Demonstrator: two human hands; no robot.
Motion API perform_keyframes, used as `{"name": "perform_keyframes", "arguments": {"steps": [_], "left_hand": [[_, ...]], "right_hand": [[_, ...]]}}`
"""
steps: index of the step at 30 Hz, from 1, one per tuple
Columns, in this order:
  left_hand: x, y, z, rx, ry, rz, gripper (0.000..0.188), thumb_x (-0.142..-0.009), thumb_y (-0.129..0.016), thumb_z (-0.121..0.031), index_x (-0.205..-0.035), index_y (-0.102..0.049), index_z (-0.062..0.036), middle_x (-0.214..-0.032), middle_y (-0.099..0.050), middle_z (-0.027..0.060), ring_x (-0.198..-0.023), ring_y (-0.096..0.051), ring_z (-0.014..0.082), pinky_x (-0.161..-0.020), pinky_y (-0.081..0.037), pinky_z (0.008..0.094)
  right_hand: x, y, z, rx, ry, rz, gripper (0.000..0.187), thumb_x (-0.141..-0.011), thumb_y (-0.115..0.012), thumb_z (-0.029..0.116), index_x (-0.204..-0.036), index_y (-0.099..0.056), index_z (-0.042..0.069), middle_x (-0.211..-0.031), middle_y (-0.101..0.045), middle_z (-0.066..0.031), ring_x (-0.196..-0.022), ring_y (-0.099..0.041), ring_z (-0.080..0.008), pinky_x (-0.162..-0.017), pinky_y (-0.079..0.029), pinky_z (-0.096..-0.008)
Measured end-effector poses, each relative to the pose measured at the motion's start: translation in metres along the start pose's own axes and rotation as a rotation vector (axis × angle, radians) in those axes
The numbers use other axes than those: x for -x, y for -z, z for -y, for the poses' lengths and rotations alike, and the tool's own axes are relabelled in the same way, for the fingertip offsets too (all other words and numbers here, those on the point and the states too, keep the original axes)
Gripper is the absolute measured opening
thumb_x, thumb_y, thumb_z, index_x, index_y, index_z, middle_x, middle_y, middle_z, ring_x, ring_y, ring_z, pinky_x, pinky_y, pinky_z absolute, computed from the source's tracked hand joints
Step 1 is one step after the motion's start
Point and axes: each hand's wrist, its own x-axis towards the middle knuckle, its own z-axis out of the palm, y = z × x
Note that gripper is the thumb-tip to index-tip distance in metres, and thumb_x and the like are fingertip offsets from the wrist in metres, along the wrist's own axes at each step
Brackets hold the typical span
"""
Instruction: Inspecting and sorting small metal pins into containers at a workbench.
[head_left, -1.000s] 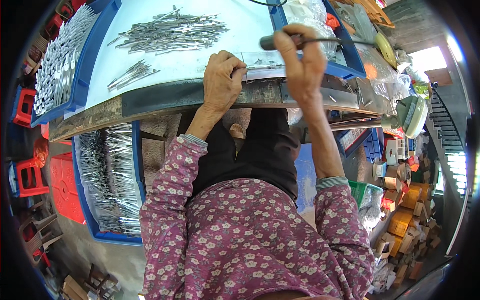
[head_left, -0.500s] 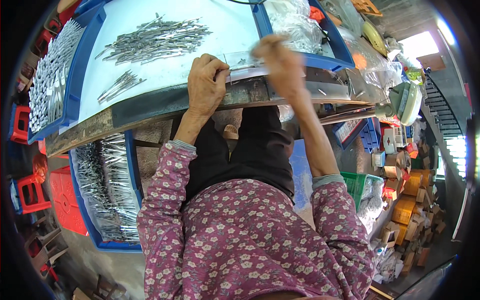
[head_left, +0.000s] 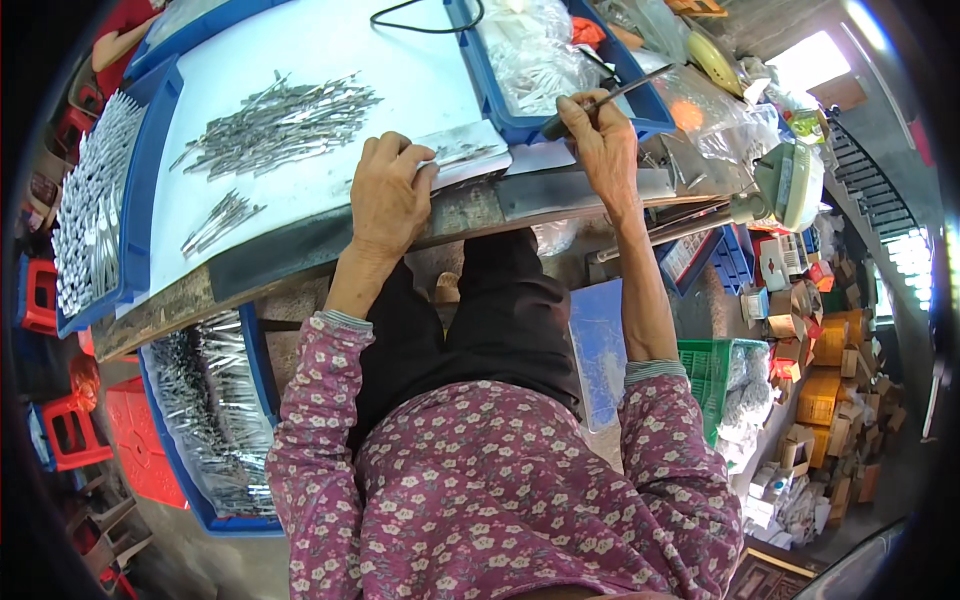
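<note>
Right hand is pinching, in its grip, a dark-handled tool with slim metal shaft over blue plastic tray; left hand is curling by flat white slab, contents unclear. Slack hold could be causing slippage.

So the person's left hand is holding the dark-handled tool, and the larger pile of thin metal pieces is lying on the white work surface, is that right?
Not quite: the head view shows the right hand, not the left hand, holding the dark-handled tool. The larger pile of thin metal pieces is indeed lying on the white work surface.
</note>
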Motion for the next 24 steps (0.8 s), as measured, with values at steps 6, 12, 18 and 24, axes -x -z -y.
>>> {"name": "perform_keyframes", "arguments": {"steps": [6,12,18,24], "left_hand": [[-0.004,-0.013,-0.002,-0.104,-0.066,0.056,0.008,-0.068,-0.065,-0.003,-0.074,-0.061,-0.0044,-0.08,-0.052,0.007,-0.079,-0.049,0.0247,-0.069,-0.043,0.0343],[0.001,0.005,-0.003,0.013,-0.009,-0.023,0.006,-0.07,-0.063,-0.001,-0.074,-0.06,-0.002,-0.077,-0.053,0.0086,-0.077,-0.05,0.0255,-0.068,-0.043,0.035],[0.023,0.057,0.017,0.038,0.131,-0.111,0.004,-0.072,-0.061,-0.001,-0.077,-0.06,0.0,-0.077,-0.055,0.0102,-0.077,-0.052,0.0263,-0.068,-0.042,0.0341],[0.056,0.117,0.052,-0.113,0.283,-0.212,0.007,-0.073,-0.061,-0.005,-0.078,-0.062,0.0002,-0.079,-0.057,0.0114,-0.079,-0.054,0.0279,-0.071,-0.042,0.0354]], "right_hand": [[-0.027,0.005,-0.005,0.388,0.268,0.119,0.014,-0.081,-0.054,0.014,-0.088,-0.056,0.002,-0.078,-0.061,-0.0187,-0.074,-0.059,-0.0345,-0.066,-0.045,-0.037],[-0.053,-0.024,-0.03,0.526,0.301,0.21,0.019,-0.076,-0.052,0.013,-0.088,-0.062,0.003,-0.074,-0.061,-0.0196,-0.071,-0.06,-0.0355,-0.065,-0.047,-0.0399],[-0.068,-0.032,-0.031,0.68,0.244,0.404,0.025,-0.073,-0.054,0.023,-0.081,-0.063,0.001,-0.071,-0.06,-0.0207,-0.069,-0.06,-0.0361,-0.065,-0.046,-0.0416],[-0.078,-0.043,-0.036,0.734,0.232,0.464,0.024,-0.067,-0.053,0.022,-0.069,-0.062,0.0,-0.071,-0.059,-0.0243,-0.068,-0.061,-0.0395,-0.063,-0.048,-0.0462]]}}
